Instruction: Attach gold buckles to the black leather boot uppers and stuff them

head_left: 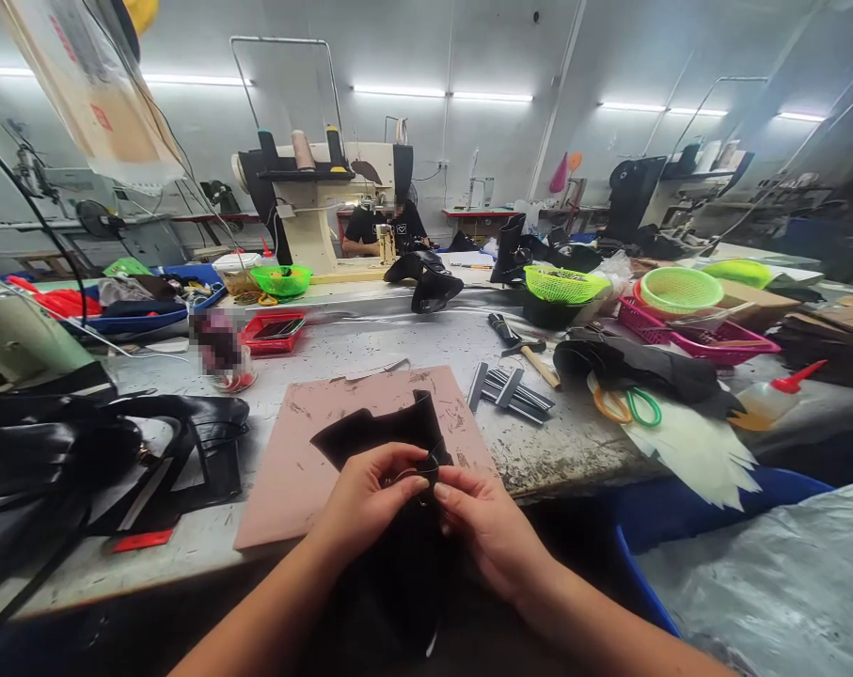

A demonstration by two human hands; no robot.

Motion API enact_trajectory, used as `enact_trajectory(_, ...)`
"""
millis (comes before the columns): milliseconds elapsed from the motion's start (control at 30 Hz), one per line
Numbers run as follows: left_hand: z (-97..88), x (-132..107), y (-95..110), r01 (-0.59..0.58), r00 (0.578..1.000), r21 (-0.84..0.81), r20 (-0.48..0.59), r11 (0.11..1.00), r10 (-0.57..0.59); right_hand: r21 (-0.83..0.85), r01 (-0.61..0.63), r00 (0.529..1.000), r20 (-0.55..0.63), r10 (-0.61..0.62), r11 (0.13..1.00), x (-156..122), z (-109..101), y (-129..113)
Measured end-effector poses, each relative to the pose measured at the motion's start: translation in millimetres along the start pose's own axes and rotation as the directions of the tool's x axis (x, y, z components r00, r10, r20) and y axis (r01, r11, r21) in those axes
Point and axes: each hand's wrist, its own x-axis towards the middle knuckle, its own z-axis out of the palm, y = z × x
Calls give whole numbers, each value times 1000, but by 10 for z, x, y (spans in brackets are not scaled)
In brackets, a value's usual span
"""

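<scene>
A black boot upper (380,434) rests partly on the pink cutting board (285,489), and its lower part hangs over the table's front edge. My left hand (376,494) pinches the upper's edge between thumb and fingers. Close beside it, my right hand (482,517) is closed on the same edge, thumb against fingertips. A small strap or buckle seems to lie between the fingertips, too small to make out. The dark lower part of the upper is hard to tell from the shadow below.
Right of the board lie dark strips (511,390), a hammer (539,365), scissors (627,404) and a glue bottle (771,395). Black leather pieces (172,442) cover the left side. A sewing machine (306,207) stands behind, with a co-worker (384,226) beyond. A blue bin (627,555) is at lower right.
</scene>
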Motion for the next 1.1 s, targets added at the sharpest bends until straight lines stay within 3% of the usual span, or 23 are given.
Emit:
enact_trajectory(133, -2, -5, -4, 2, 1000, -17, 25, 1000, -2, -103, 38, 996, 86, -29, 994, -6, -5, -30)
enact_trajectory(300, 44, -20, -8, 35, 996, -25, -79, 999, -37, -156, 119, 988, -76, -132, 981, -37, 22, 3)
enact_trajectory(433, 47, -3, 4, 59, 994, -41, -87, 997, -62, -211, 158, 986, -17, -165, 965, -30, -8, 38)
enact_trajectory(533, 1, 22, 28, 73, 996, -49, -44, 996, -75, -331, 217, 975, 115, -189, 918, -20, -79, -7)
enact_trajectory(600, -54, 39, 61, 84, 996, -39, 10, 996, -84, -539, 335, 942, 224, -252, 773, -18, -137, -94)
enact_trajectory(633, -85, 45, 84, 88, 996, -26, 35, 996, -87, -644, 412, 910, 258, -325, 644, -18, -163, -152)
enact_trajectory(733, -164, 54, 170, 78, 992, 29, 94, 996, -81, -785, 583, 725, 387, -570, 209, -13, -199, -354)
enact_trajectory(767, -181, 53, 200, 67, 991, 48, 115, 997, -72, -785, 610, 681, 447, -580, 112, -7, -192, -420)
enact_trajectory(833, -203, 45, 254, 41, 983, 74, 175, 996, -53, -770, 639, 677, 557, -481, 8, 8, -151, -532)
enact_trajectory(900, -218, 35, 294, 14, 968, 89, 248, 996, -36, -780, 626, 732, 590, -342, -5, 23, -94, -615)
enact_trajectory(967, -239, 32, 319, -21, 951, 108, 308, 994, -14, -783, 620, 764, 590, -260, 43, 31, -42, -670)
enact_trajectory(1100, -304, 71, 361, -82, 942, 150, 335, 985, 28, -752, 626, 777, 580, -245, 206, 25, 16, -717)
